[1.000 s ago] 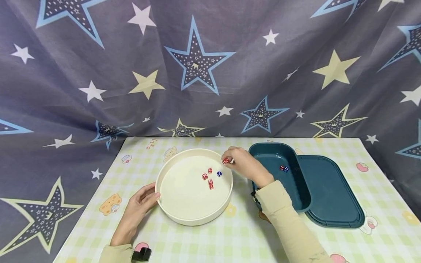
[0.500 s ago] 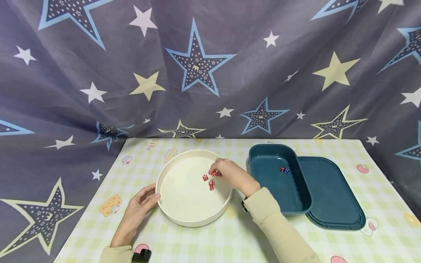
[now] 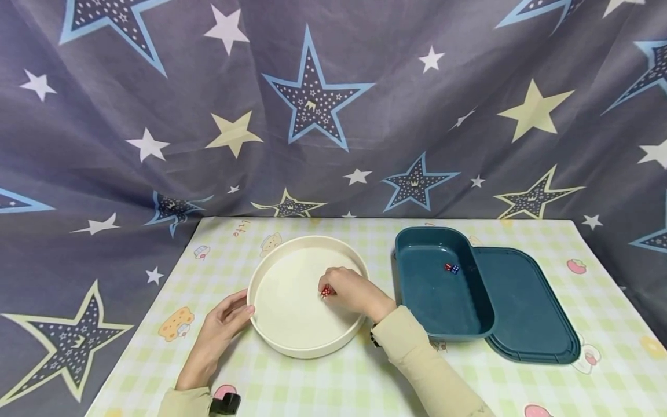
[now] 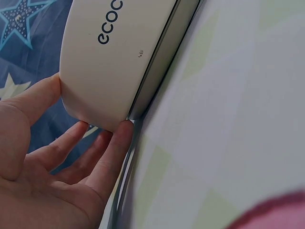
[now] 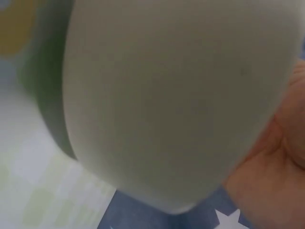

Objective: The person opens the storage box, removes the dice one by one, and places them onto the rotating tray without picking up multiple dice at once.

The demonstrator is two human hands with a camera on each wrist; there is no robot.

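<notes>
Inside the round cream tray [image 3: 281, 301], red dice [image 3: 325, 291] show at the curled fingertips of my right hand [image 3: 355, 291]. How many dice these fingers hold is not clear, since the hand covers that part of the tray. My left hand [image 3: 220, 329] holds the tray at its left side. In the left wrist view, the thumb of my left hand [image 4: 57, 167] touches the rim of the tray [image 4: 109, 71] and the fingertips touch its lower edge. The right wrist view has the tray wall [image 5: 176, 105] up close, hiding the right fingers.
To the right stands a dark teal rectangular box [image 3: 443, 313] with a red die [image 3: 448, 267] and a blue die [image 3: 455, 269] inside. A teal lid [image 3: 526, 307] lies against its right side. The checked tablecloth [image 3: 292, 388] ends at a star-patterned curtain [image 3: 333, 174].
From the tray's right rim, my right hand has moved left and down into the tray with red dice at its fingertips. The blue die there is now out of sight. The left hand stays put.
</notes>
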